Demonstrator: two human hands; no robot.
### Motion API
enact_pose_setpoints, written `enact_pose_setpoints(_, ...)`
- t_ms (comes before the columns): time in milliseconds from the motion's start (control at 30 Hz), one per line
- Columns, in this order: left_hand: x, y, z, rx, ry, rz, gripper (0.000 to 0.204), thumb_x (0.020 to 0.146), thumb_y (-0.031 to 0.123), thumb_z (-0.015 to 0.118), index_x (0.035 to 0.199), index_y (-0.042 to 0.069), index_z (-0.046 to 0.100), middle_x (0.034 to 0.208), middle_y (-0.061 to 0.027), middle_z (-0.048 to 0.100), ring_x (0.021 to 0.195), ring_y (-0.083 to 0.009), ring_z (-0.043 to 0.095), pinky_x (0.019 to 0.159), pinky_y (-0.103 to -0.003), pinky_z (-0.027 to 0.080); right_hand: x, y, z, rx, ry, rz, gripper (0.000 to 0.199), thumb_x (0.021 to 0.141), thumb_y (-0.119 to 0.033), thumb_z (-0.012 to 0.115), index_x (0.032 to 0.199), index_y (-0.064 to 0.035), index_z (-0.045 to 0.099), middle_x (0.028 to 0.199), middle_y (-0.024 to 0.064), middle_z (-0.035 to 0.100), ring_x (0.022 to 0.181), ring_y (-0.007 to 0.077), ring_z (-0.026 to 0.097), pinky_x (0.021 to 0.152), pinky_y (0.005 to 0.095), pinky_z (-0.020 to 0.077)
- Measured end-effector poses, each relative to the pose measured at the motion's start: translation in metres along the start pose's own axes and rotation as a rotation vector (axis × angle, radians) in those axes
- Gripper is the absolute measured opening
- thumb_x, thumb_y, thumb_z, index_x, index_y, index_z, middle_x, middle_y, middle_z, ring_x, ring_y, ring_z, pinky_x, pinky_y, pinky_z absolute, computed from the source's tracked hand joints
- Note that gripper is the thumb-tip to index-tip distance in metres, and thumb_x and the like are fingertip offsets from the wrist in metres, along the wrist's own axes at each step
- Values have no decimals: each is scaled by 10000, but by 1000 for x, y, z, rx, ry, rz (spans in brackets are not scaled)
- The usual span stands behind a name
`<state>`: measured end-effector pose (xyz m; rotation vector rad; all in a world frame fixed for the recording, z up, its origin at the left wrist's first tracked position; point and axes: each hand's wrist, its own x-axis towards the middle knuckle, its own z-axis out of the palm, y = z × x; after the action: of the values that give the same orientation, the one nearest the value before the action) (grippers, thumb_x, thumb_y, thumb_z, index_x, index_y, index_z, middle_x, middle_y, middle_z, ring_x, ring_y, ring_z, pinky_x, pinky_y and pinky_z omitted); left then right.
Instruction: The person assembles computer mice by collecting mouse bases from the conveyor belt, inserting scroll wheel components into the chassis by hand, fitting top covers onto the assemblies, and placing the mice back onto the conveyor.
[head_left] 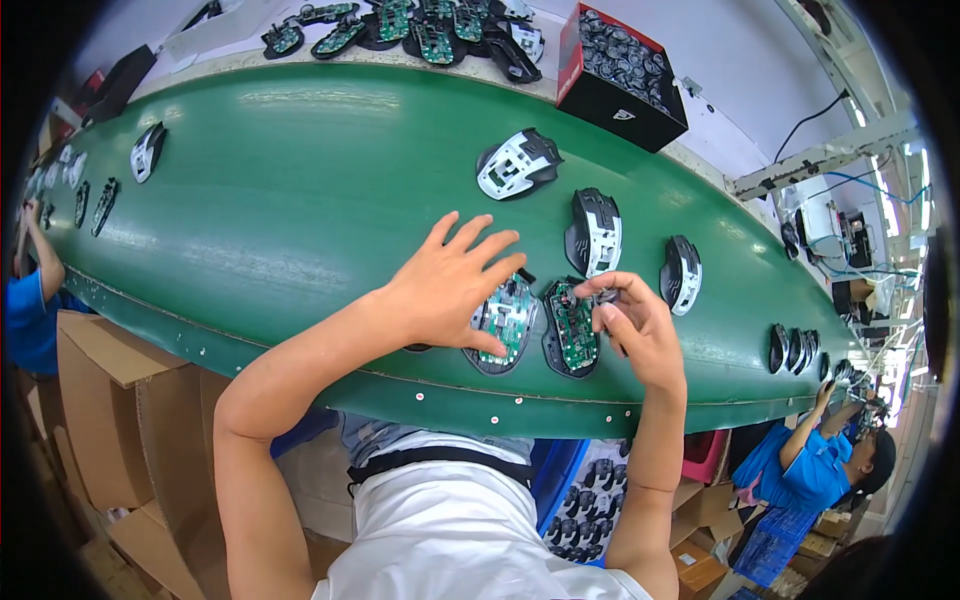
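My left hand (440,290) is spread open over a mouse base with a green circuit board (512,318). Its thumb rests on or just above the board's lower left side. Beside it lies a second open mouse base (573,335), also with a green board. My right hand (645,330) is closed at this second base's upper right, thumb and fingers pinching a small dark round part (606,296). The fingers partly hide that part. Just beyond my hands are a black-and-white mouse shell (597,235) and another mouse shell (519,165).
A green conveyor belt (300,180) runs across. Behind it stand a black-and-red box (625,115) of small round grey parts and a row of mouse bases (435,40). More mice (682,275) sit rightward. Cardboard boxes (110,400) stand lower left; a person in blue (800,465) works at right.
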<state>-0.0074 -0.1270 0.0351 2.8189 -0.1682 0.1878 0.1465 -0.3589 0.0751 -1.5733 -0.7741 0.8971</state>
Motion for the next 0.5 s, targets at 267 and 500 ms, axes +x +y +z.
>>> enact_pose_setpoints(267, -24, -24, 0, -9, 125, -53, 908, 656, 589, 795, 1359, 101, 491, 1427, -115, 463, 1377, -335, 378, 1122, -550, 287, 16, -3, 41, -114, -26, -119, 281, 854, 50, 633, 1084, -15, 486, 1209, 166, 670, 651, 18, 477, 608, 186, 418)
enact_pose_setpoints(500, -28, -34, -5, -35, 185, -67, 822, 639, 544, 826, 1268, 89, 557, 1340, -126, 514, 1324, -356, 427, 1094, -553, 325, 34, 4, 62, -569, 58, -271, 254, 814, -12, 733, 1055, -15, 651, 1111, 109, 708, 528, 77, 456, 499, 234, 389)
